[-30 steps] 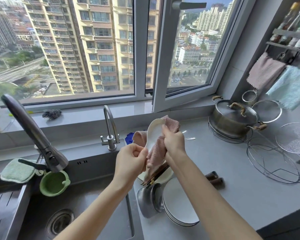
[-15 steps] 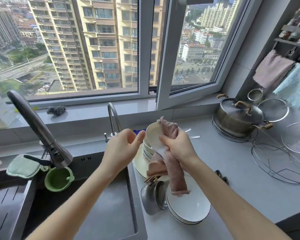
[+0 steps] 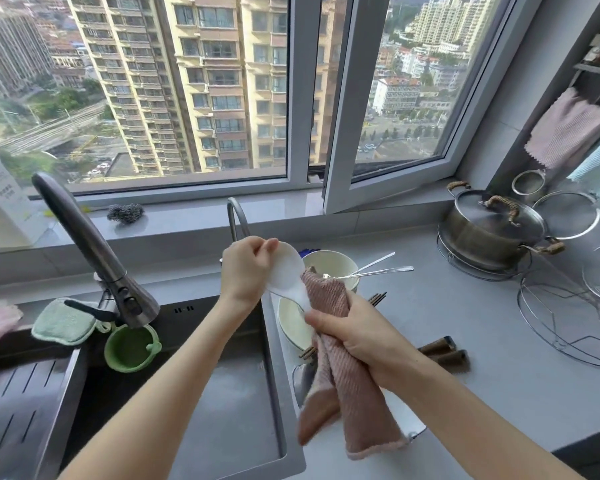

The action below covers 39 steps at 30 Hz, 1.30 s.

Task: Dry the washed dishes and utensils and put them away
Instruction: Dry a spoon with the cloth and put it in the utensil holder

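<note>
- We are noting the bench (image 3: 447, 313) first: its bare grey stretch is lying between the dish pile and the lidded pot (image 3: 492, 233), with the wire rack (image 3: 565, 327) crowding the right end. That open strip is looking like the best room for setting dried pieces down.
- The sink (image 3: 229, 393) is sitting left of the pile, its rim running just under the spoon. We are judging that a slip here would drop either into the basin or onto the crockery.
- The pink cloth (image 3: 354, 403) is now bunched lower than a second ago. Then it was wrapping the spoon's head; now it is covering the handle and hanging down over the plates.
- The right hand (image 3: 361, 336) is clenching the cloth around that handle.
- The left hand (image 3: 246, 271) has switched ends and is pinching the bare head between thumb and fingers.
- The white rice spoon (image 3: 286, 273), the piece in hand, is being held in the air above the sink edge, slanting down to the right. With the head already wiped, we are taking it as nearly dry and close to being put away.
- The bowl stack (image 3: 326, 252), the metal spoons (image 3: 378, 271) resting in it and the chopsticks (image 3: 378, 298) are waiting undried just behind the hands, so any withdrawal is needing care there.
</note>
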{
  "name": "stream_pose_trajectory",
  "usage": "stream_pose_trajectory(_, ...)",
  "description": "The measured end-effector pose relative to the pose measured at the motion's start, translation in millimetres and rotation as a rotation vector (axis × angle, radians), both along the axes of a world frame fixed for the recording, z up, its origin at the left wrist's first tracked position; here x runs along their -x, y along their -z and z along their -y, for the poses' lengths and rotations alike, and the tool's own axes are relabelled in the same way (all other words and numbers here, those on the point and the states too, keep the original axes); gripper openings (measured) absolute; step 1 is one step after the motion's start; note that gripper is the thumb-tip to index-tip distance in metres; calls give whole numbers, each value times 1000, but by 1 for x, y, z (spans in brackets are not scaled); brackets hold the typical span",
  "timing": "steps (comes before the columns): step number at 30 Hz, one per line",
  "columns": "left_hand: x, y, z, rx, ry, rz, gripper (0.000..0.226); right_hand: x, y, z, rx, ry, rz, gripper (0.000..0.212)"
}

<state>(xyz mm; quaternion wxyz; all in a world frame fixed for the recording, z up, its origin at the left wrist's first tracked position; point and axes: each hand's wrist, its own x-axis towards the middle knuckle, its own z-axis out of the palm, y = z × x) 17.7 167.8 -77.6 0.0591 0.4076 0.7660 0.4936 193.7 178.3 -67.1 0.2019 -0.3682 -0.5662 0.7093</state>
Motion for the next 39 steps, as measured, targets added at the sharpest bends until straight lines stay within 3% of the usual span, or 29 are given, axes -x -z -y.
stream_pose_trajectory(4, 16, 6, -9, 93, -59, 133, 37, -14, -10, 2, -31, -10, 16, 4)
stream_pose_trajectory(9, 18, 8, -13, 102, -75, 144, 37, -20, -14, -3, -48, 48, 6, 7)
stream_pose_trajectory(15, -19, 10, -5, 50, 69, -12, 30, -6, 2, -3, -92, -8, 42, 19)
stream_pose_trajectory(20, -31, 4, -4, -1, 176, -129, 39, 6, 12, -15, -116, 201, 19, 20)
stream_pose_trajectory(24, -22, 0, -1, -22, 186, -143, 37, 16, 18, -17, -127, 250, 0, 10)
stream_pose_trajectory(26, -17, -3, 2, -1, 217, -19, 31, 20, 20, -17, -148, 308, -9, 12)
stream_pose_trajectory(30, -27, -5, 14, 136, 309, 457, 26, 29, 19, -27, -135, 511, -27, 14)
stream_pose_trajectory(35, -48, 7, 27, 97, 327, 555, 21, 33, 23, -24, -242, 351, -9, 20)
stream_pose_trajectory(39, -44, -1, 30, 10, 131, 701, 31, 20, 14, -36, -32, 472, -213, 8)
